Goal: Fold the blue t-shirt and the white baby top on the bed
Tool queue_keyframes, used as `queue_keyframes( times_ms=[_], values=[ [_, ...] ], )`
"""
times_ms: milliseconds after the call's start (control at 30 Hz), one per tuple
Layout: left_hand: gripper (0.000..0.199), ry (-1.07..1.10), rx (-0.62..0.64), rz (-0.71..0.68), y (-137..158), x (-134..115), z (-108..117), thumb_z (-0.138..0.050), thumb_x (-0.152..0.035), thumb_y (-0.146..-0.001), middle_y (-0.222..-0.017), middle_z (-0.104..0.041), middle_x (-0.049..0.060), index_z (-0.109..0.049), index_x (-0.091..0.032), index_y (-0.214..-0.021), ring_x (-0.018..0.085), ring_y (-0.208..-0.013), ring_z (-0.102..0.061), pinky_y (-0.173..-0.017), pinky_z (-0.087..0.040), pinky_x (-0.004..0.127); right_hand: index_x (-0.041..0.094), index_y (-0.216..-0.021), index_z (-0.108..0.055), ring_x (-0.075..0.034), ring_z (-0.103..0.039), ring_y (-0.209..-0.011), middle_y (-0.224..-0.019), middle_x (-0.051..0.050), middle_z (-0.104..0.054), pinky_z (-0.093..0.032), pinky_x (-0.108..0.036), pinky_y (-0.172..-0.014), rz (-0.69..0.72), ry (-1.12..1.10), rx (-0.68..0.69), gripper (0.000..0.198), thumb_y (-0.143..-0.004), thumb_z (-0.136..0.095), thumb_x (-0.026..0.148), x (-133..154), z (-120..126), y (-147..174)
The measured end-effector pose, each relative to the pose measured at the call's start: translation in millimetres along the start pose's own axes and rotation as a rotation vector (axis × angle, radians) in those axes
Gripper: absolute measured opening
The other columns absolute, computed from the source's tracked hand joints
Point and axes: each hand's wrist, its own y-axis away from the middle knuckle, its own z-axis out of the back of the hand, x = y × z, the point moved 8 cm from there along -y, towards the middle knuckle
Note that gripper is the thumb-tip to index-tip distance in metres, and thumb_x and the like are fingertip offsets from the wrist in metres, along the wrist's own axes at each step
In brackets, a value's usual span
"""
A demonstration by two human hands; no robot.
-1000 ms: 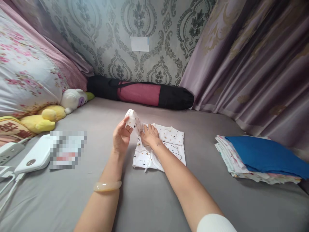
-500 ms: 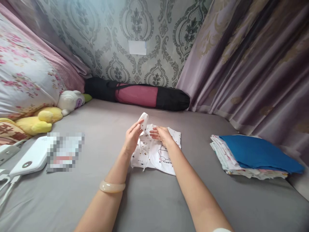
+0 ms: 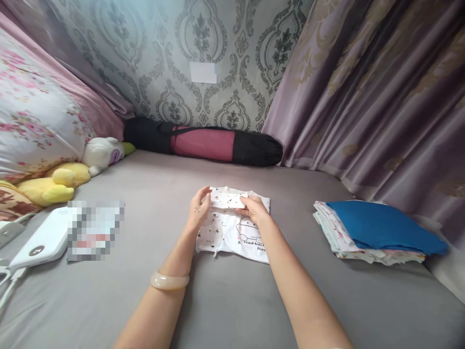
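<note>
A small white baby top [image 3: 214, 237] lies on the grey sheet, with little prints, thin ties and a car drawing with lettering on its front. One sleeve [image 3: 228, 198] of it is folded across the upper part and stretched sideways between both hands. At its left end, my left hand [image 3: 199, 207], wearing a pale bangle on the wrist, is closed on the cloth. The thumb and fingers of my right hand [image 3: 255, 209] pinch the sleeve's other end. My right forearm covers the top's right edge.
To the right is a stack of folded clothes [image 3: 378, 228], blue on top. At left lie a white power bank [image 3: 47, 237] with cables, a blurred-out packet [image 3: 96, 230] and plush toys [image 3: 54, 182]. A long black and red bag [image 3: 203, 143] rests along the wall.
My right hand, open before, has taken hold of the sleeve. The sleeve, earlier held up by my left hand, is now drawn out across the top.
</note>
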Motion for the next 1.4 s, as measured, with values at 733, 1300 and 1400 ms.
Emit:
queue_keyframes(
  times_ms=[733,1300,1400],
  values=[
    [0.038,-0.760,0.344,-0.183,14,14,-32,-0.034,-0.025,-0.093,-0.143,-0.051,0.010,-0.060,-0.024,-0.121,0.032,-0.139,-0.034,-0.112,-0.017,0.059,0.014,-0.120,-0.057,-0.026,-0.061,-0.104,-0.117,-0.017,-0.062,-0.043,-0.035,-0.086,0.312,1.216,-0.394,0.032,-0.096,-0.038,0.024,24,23,35],
    [0.056,-1.139,0.443,-0.391,0,16,-79,-0.030,-0.040,-0.097,-0.148,-0.042,0.020,-0.045,-0.007,-0.141,0.033,-0.142,-0.030,-0.116,-0.023,0.048,0.021,-0.152,-0.028,-0.028,-0.013,-0.146,-0.159,-0.007,-0.023,-0.007,-0.055,-0.115,0.591,1.318,0.003,0.056,-0.099,-0.022,0.039,-7,-32,33],
    [0.059,-1.274,0.458,-0.405,0,24,-79,-0.024,-0.042,-0.099,-0.151,-0.038,0.019,-0.040,-0.009,-0.144,0.033,-0.142,-0.029,-0.114,-0.026,0.049,0.021,-0.152,-0.027,-0.028,-0.012,-0.146,-0.159,-0.007,-0.022,-0.007,-0.055,-0.115,0.580,1.331,0.009,0.056,-0.099,-0.021,0.040,-8,-32,32]
  ],
)
